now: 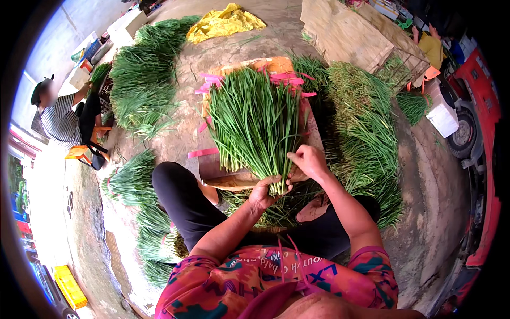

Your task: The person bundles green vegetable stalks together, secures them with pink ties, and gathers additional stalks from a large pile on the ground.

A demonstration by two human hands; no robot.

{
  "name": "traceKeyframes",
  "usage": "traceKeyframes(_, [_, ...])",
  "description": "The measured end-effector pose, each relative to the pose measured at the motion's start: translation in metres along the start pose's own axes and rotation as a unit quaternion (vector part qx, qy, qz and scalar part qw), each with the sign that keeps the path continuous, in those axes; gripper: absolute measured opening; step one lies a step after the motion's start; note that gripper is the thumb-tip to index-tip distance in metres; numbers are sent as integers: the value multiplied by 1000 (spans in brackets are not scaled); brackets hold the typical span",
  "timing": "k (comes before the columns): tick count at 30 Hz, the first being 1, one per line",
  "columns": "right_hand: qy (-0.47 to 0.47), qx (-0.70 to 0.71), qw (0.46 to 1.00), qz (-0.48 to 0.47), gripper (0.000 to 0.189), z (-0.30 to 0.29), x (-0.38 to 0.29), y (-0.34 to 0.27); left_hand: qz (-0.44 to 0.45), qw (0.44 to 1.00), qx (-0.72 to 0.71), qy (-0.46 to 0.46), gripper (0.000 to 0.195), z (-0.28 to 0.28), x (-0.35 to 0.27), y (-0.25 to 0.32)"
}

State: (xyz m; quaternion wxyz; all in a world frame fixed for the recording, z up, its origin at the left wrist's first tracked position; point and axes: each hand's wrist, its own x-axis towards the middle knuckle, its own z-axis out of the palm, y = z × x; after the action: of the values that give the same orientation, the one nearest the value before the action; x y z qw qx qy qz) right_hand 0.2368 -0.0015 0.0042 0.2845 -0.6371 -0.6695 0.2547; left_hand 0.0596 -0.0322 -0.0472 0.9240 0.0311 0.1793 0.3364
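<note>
My left hand (267, 192) is closed round the pale stem ends of a bunch of long green leafy stalks, perhaps garlic chives (267, 131). The leaves fan away from me over a low board-topped stand (209, 165). At the bunch's right edge is my right hand (308, 159), thumb and forefinger together by an outer stalk; whether it pinches that stalk I cannot tell. More cut stalks (229, 157) lie under the bunch at its left. Pink strips (287, 78) hang at the stand's far corners, and another pink strip (203, 152) sticks out at its left side.
Loose greens (366, 143) are heaped at the right, with another long pile (143, 75) at the far left. Tied bundles (133, 181) lie beside my left knee. A co-worker (63, 111) sits at the left. A yellow sack (225, 24), wooden boards (346, 34) and a red vehicle (482, 119) stand farther out.
</note>
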Motion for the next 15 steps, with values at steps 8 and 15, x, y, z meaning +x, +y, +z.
traceKeyframes(8, [-161, -47, 982, -92, 32, -11, -33, -43, 5, 993, 18, 118, 19, 10, -5, -1])
traceKeyframes(15, [-122, -15, 989, -80, 29, -5, -40, -37, -3, 993, 17, 119, 23, 14, -5, 0])
